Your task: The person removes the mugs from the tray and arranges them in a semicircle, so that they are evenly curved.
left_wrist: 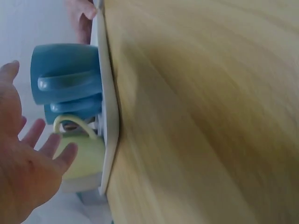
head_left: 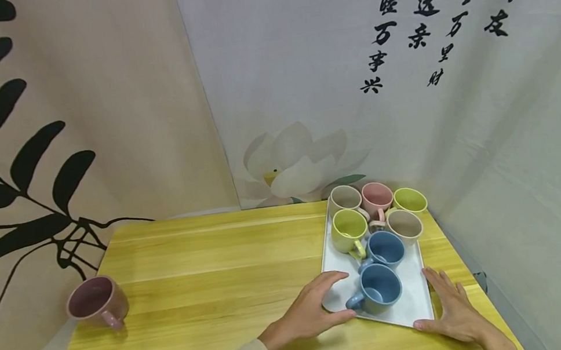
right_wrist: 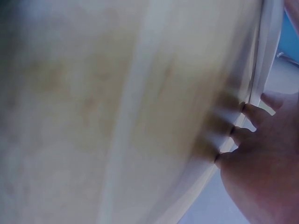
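A white rectangular tray (head_left: 418, 303) on the right of the wooden table bears several mugs. Nearest on it is a blue mug (head_left: 381, 288), its handle turned left, with another blue mug (head_left: 388, 248) just behind. My left hand (head_left: 310, 308) is beside the tray's left front, thumb and fingers spread around the near blue mug's handle side, apart from the mug in the left wrist view. At the tray's right edge lies my right hand (head_left: 452, 310), fingers spread, thumb by the front corner. In the right wrist view its fingertips (right_wrist: 218, 158) are at the table surface beside the tray.
Behind the blue mugs stand yellow-green mugs (head_left: 346, 239), beige mugs (head_left: 405, 224) and a pink mug (head_left: 377, 193). A separate pink mug (head_left: 99, 302) sits at the table's left edge. Printed cloth (head_left: 290, 80) hangs behind the table (head_left: 195, 290).
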### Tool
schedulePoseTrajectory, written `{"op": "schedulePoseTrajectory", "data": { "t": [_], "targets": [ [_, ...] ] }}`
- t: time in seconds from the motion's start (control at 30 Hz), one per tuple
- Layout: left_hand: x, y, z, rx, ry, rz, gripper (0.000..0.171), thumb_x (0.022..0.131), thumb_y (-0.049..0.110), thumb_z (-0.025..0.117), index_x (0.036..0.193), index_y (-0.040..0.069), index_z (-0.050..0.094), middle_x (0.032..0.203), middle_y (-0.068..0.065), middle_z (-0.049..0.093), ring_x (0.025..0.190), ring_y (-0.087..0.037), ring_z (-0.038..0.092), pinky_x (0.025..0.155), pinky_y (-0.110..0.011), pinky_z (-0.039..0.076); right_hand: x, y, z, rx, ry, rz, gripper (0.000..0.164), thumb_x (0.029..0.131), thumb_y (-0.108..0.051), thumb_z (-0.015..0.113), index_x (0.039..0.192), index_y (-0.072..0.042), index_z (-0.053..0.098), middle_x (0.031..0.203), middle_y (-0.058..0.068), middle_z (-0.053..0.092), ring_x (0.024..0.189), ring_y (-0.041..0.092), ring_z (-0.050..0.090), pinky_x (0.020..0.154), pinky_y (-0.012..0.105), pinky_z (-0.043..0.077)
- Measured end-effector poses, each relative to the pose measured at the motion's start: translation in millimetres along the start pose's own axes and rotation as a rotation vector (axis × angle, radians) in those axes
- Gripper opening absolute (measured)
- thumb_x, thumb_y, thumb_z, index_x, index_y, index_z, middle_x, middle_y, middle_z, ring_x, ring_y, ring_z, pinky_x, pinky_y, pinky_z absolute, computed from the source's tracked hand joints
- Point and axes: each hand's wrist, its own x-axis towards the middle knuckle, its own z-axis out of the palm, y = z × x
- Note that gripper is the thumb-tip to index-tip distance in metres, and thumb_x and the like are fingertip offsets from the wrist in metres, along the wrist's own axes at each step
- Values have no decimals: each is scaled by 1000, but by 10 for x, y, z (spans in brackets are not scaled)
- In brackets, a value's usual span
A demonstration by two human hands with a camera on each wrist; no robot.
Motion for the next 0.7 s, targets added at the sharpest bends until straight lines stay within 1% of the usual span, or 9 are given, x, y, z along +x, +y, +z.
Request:
{"op": "schedulePoseTrajectory", "data": {
  "t": [0.07, 0.17, 0.2, 0.27, 0.37, 0.43, 0.53, 0.7],
  "targets": [
    [15, -14, 48, -37, -6, 11, 68, 103, 35, 87, 160, 14, 58, 156, -5, 70, 145, -20, 67, 122, -44, 57, 3, -2, -4, -4, 3, -3, 135, 79, -53, 99, 178, -5, 21, 180, 41, 22, 162, 75, 13, 125, 94, 1],
    [31, -31, 111, -99, -6, 28, 60, 105, 28, 84, 156, 6, 62, 141, -8, 78, 133, -21, 75, 114, -44, 62, 8, -3, -9, -2, 9, -11, 135, 79, -53, 99, 178, -5, 22, 179, 41, 23, 162, 75, 13, 124, 94, 1],
    [36, -34, 129, -123, -8, 25, 58, 105, 25, 84, 154, 4, 63, 136, -9, 80, 129, -21, 77, 111, -44, 63, 8, -3, -9, -1, 10, -13, 135, 79, -53, 100, 178, -5, 22, 179, 41, 23, 162, 76, 13, 124, 95, 1],
    [43, -36, 160, -168, -12, 4, 53, 105, 23, 83, 151, 3, 65, 129, -9, 82, 122, -17, 79, 108, -39, 65, 10, -2, -9, 1, 11, -14, 134, 79, -52, 100, 178, -5, 22, 179, 42, 23, 162, 76, 13, 124, 95, 1],
    [50, -42, 199, -229, -19, -39, 48, 106, 22, 82, 148, 5, 67, 124, -10, 83, 118, -11, 78, 105, -35, 66, 11, 1, -3, -1, 6, -6, 135, 78, -53, 99, 178, -5, 22, 179, 42, 22, 162, 75, 13, 124, 95, 1],
    [54, -48, 221, -263, -22, -66, 45, 106, 22, 82, 147, 6, 69, 123, -11, 83, 116, -8, 76, 104, -35, 67, 11, 1, 1, -2, 0, 2, 135, 78, -54, 99, 178, -5, 22, 180, 41, 22, 162, 75, 12, 124, 95, 1],
    [60, -61, 254, -296, -17, -82, 42, 107, 21, 81, 144, 5, 70, 120, -13, 83, 113, -7, 76, 101, -37, 68, 9, -1, 4, -6, -5, 14, 136, 78, -55, 99, 178, -5, 22, 180, 41, 22, 163, 74, 12, 124, 95, 2],
    [83, -74, 316, -346, 4, -91, 39, 106, 16, 81, 140, -1, 72, 113, -17, 82, 104, -1, 73, 95, -27, 68, 8, -5, 1, -10, -2, 15, 135, 78, -54, 99, 178, -5, 22, 180, 40, 22, 162, 74, 13, 123, 95, 2]
  ]
}}
